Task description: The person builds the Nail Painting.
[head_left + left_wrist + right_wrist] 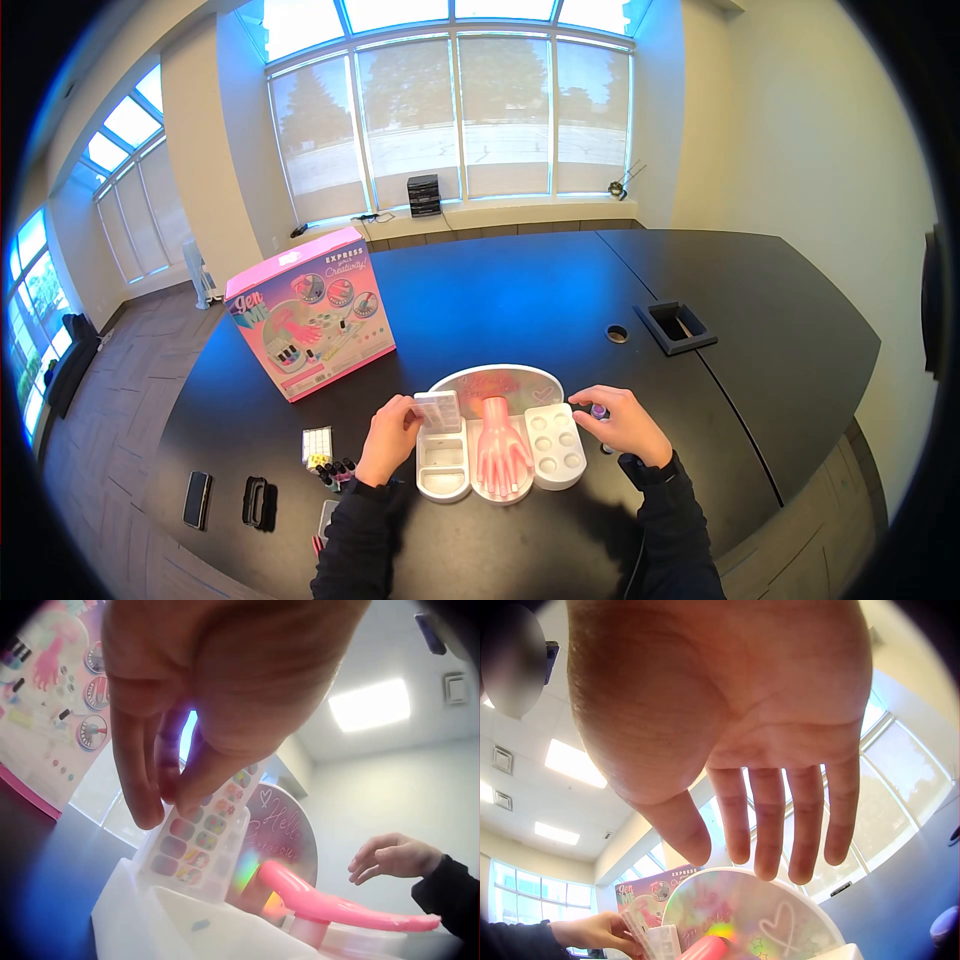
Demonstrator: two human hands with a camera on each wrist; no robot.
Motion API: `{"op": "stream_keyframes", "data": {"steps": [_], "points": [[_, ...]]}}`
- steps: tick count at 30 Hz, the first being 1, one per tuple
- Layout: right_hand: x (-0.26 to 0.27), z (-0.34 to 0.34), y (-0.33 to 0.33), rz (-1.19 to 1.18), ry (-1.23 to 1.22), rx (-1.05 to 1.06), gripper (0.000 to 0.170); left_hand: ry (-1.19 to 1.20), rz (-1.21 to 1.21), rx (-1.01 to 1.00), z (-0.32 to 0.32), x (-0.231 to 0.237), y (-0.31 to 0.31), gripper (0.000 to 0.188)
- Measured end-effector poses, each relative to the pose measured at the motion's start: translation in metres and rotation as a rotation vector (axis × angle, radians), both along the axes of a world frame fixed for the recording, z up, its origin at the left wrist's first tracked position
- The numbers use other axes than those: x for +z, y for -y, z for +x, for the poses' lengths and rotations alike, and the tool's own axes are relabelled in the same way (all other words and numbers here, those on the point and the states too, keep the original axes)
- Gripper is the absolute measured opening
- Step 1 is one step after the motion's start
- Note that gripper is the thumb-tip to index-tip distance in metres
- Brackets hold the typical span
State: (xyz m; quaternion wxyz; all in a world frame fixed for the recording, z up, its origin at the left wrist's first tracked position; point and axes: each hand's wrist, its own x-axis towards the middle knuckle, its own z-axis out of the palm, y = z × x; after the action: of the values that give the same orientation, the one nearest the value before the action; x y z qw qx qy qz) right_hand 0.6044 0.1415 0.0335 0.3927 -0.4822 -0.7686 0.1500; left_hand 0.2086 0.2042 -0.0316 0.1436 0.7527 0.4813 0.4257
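A white manicure stand (442, 483) holds a pink model hand (503, 450), palm down, before a rounded back panel (742, 907). My left hand (390, 438) pinches the top of a sheet of nail stickers (196, 840), which stands upright at the stand's left compartments. Thumb and fingertips of the left hand (217, 697) meet at the sheet's edge in the left wrist view. My right hand (625, 428), fingers relaxed and spread, hovers by the round-welled tray (557, 445) at the right; the right wrist view shows this hand (742, 735) holding nothing.
A pink box (315, 315) stands at the back left. Nail polish bottles (335, 472), a white pack (317, 446), a phone (197, 501) and a black case (256, 502) lie at the left. A purple-topped bottle (599, 411) is beside the right hand; a table socket (676, 327) lies beyond.
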Motion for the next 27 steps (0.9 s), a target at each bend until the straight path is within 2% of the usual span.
{"op": "stream_keyframes", "data": {"steps": [9, 27], "points": [[0.002, -0.001, 0.002, -0.001, 0.002, -0.004, 0.027, -0.198, 0.08, 0.148, 0.005, -0.015, -0.003, 0.018], [0.003, 0.0, 0.002, -0.009, 0.006, 0.001, 0.027, -0.217, 0.071, 0.279, 0.011, -0.026, -0.005, 0.023]]}}
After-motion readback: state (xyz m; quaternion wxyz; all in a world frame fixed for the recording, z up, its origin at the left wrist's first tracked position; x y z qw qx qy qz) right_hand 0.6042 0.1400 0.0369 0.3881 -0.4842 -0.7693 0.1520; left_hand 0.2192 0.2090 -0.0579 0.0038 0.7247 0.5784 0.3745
